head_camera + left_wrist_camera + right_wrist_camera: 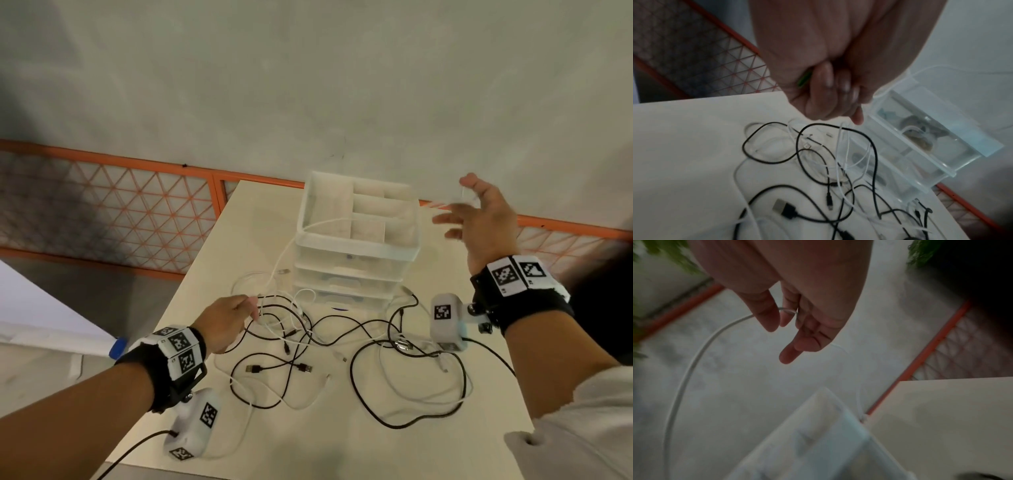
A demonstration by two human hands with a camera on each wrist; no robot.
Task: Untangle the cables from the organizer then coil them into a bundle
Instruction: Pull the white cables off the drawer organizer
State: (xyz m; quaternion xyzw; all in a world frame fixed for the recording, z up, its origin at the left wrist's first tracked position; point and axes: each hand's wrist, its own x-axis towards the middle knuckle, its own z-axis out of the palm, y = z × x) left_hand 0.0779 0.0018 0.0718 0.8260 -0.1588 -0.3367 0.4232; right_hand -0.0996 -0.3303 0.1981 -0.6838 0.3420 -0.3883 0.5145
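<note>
Still untangling: the right hand (486, 219), raised beside the clear drawer organizer (356, 240), pinches a white cable (694, 363) trailing from its top tray, the left hand (227, 320) grips cable strands on the counter (212, 260); next, draw the white cable free.

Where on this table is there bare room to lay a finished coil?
Bare: the table's far left strip beside the organizer, and the near edge below the cables. Crowded: the middle, in front of the organizer, between the left hand and the right wrist.
</note>
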